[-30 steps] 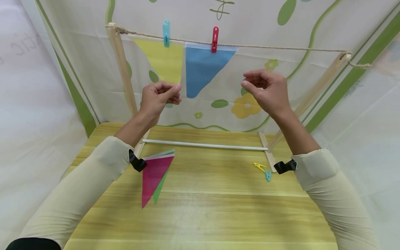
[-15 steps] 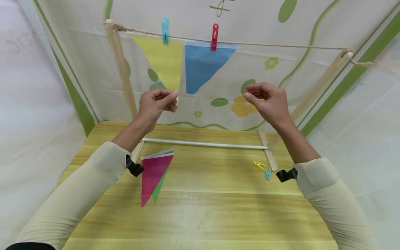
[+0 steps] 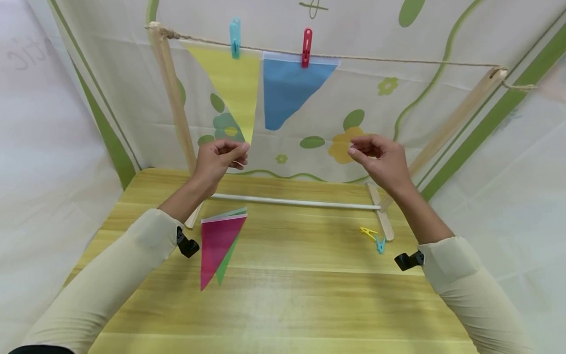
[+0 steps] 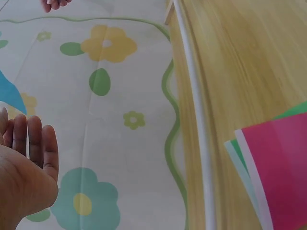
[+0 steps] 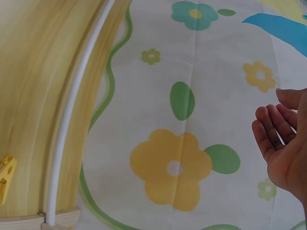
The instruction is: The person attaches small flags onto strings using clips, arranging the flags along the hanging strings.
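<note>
My left hand [image 3: 222, 160] hovers in front of the lower tip of a yellow pennant [image 3: 232, 81], fingers loosely bent and holding nothing. The right hand [image 3: 380, 160], likewise loosely bent around nothing, hangs in the air left of the right post. A light blue clothespin [image 3: 235, 38] fixes the yellow pennant to a twine line [image 3: 398, 59]. Beside it, a red clothespin [image 3: 306, 48] holds a blue pennant [image 3: 294, 91]. On the table lie a magenta pennant [image 3: 218, 246] and, partly hidden beneath it, a green pennant [image 3: 226, 263].
Wooden posts [image 3: 171, 93] at both ends carry the twine, and a white rod [image 3: 292, 201] joins their feet low down. A yellow clothespin [image 3: 368, 232] and a light blue clothespin [image 3: 380, 245] lie near the right foot on the wooden table [image 3: 283, 305]. A flower-print cloth [image 3: 283, 145] stands behind.
Both hands have sunk lower, away from the twine. The left has also drifted slightly left, uncovering more of the yellow pennant. The pennants and clothespins keep their places.
</note>
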